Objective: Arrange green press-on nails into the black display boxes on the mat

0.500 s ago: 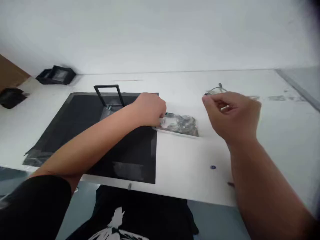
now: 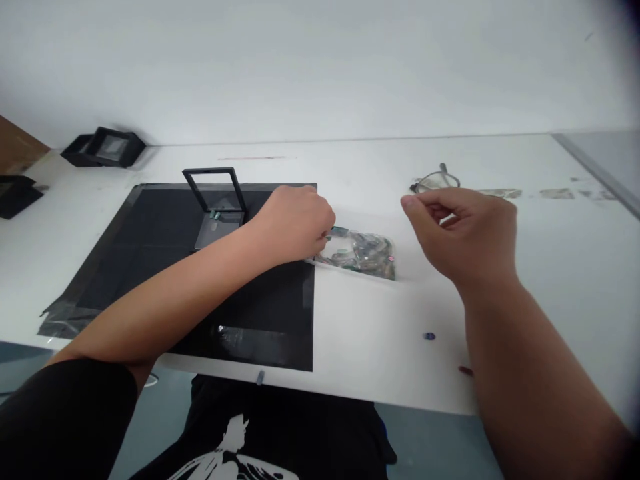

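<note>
My left hand (image 2: 299, 223) is curled over the left end of a shallow clear tray (image 2: 350, 269), fingertips turned down and mostly hidden. Whether it grips the rim or a piece inside, I cannot tell. Shiny small pieces (image 2: 375, 252), greenish and grey, fill much of the tray's right part. Thumb and forefinger of my right hand (image 2: 465, 233) are pinched together above the table; anything between them is too small to make out. Just behind that hand lies a pair of glasses (image 2: 436, 181), partly covered by it.
A black hinged frame (image 2: 215, 189) stands opened on a black mat (image 2: 145, 247), with small greenish pieces (image 2: 215, 215) on its clear panel. Black boxes (image 2: 114, 148) sit at the back left. A small blue piece (image 2: 429, 336) and a reddish-brown object (image 2: 465, 371) lie near my right forearm.
The view has shifted slightly and sharpened. Both hands stay in nearly the same places, the left still at the tray, the right still pinched.
</note>
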Motion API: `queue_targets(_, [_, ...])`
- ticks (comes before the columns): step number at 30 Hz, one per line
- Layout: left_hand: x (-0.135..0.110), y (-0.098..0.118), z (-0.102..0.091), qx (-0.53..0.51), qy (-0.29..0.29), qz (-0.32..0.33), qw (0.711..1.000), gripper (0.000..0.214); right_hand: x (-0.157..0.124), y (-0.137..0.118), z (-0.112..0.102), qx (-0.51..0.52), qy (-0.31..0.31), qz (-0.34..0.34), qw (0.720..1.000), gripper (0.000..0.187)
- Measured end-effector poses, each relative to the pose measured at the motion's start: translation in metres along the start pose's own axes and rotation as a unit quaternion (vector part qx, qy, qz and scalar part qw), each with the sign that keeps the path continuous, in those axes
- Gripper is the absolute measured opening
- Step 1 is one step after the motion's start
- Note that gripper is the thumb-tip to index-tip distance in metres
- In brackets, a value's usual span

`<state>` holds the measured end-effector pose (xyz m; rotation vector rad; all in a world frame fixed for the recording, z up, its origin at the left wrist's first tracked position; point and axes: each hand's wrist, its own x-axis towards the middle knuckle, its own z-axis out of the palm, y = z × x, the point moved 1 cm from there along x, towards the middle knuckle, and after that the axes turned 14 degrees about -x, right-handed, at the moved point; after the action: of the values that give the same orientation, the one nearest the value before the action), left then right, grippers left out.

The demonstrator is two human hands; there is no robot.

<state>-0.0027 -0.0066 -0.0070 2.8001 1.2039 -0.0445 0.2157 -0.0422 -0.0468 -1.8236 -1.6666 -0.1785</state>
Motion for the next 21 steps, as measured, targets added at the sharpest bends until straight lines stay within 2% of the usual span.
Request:
queue_targets(8, [-0.006, -0.008, 0.02, -0.038, 0.138, 0.042, 0.989, 0.019, -0.003, 0.0, 0.003, 0.014, -0.004, -0.01, 1.0, 0.018])
queue_targets(13, [-0.009, -0.008, 0.023, -0.063, 0.206, 0.054, 0.975, 0.023, -0.004, -0.001, 0.005, 0.023, -0.006, -0.015, 1.0, 0.014])
queue_targets(21, [-0.015, -0.01, 0.027, -0.125, 0.322, 0.108, 0.932, 0.024, -0.005, -0.003, 0.003, 0.022, -0.028, -0.02, 0.999, 0.013])
